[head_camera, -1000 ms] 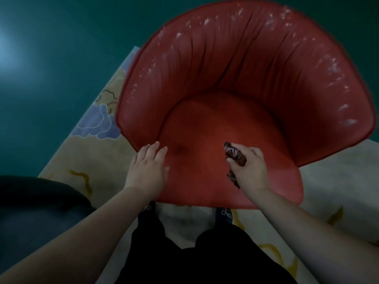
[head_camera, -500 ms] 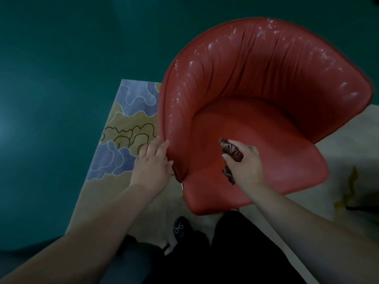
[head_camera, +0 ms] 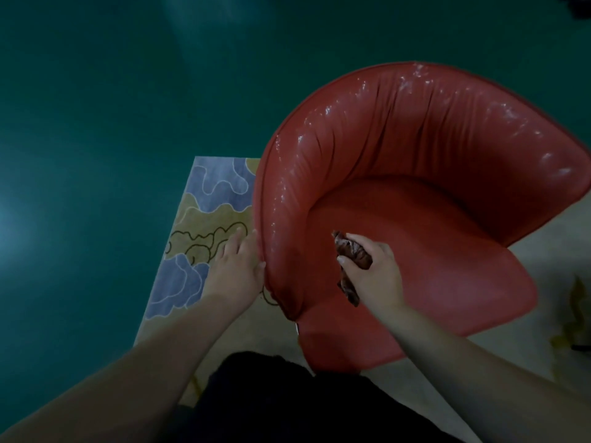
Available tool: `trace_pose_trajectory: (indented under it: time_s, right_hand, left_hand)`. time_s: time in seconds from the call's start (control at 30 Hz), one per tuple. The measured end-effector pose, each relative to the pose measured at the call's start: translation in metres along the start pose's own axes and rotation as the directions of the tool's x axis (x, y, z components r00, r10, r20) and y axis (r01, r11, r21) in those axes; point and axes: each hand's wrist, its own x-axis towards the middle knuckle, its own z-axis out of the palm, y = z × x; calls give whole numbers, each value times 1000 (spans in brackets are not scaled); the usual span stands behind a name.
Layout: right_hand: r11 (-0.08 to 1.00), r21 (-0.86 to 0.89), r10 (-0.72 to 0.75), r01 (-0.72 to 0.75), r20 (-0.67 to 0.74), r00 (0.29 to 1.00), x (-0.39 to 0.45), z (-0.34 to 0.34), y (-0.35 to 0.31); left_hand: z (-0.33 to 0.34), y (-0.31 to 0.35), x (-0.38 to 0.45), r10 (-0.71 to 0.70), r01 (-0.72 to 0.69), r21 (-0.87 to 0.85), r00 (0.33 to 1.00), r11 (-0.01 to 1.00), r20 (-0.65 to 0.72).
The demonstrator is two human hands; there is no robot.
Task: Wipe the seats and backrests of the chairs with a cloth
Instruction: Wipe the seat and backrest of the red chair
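A red leather tub chair (head_camera: 431,193) with a curved, pleated backrest fills the right half of the head view. My right hand (head_camera: 374,273) grips a crumpled brown cloth (head_camera: 351,254) over the left part of the seat, close to the inner side wall. My left hand (head_camera: 236,266) lies with straight fingers against the outside of the chair's left backrest edge. The cloth's lower end hangs below my right hand.
The chair stands on a beige rug (head_camera: 204,225) with blue and mustard cloud shapes, its left edge meeting dark teal floor (head_camera: 96,123). My dark trousers (head_camera: 287,404) show at the bottom, close to the seat's front edge.
The chair has turned, its seat front swinging right. My left hand went from the seat's front edge to the outside of the left backrest. My right hand keeps the cloth.
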Motion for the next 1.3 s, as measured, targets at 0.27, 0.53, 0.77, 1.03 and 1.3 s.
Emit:
trace_pose_trajectory:
  time_s: [0.27, 0.53, 0.77, 1.03, 1.3]
  right_hand:
    - [991, 37, 130, -129, -48, 990, 20, 28, -17]
    - [948, 138, 317, -288, -304, 898, 28, 113, -44]
    - [906, 175, 423, -386, -428, 798, 14, 165, -59]
    - [908, 86, 410, -410, -382, 828, 15, 201, -58]
    - [913, 77, 398, -400, -373, 838, 16, 195, -55]
  left_hand:
    - [-17, -28, 94, 182, -177, -59, 976, 983, 115]
    - [-22, -46, 187, 351, -318, -149, 867, 936, 354]
    - [-21, -44, 200, 349, -378, -33, 815, 925, 463]
    - [-17, -45, 205, 346, -438, 104, 816, 893, 462]
    - [-20, -42, 206, 347, -413, 41, 811, 910, 471]
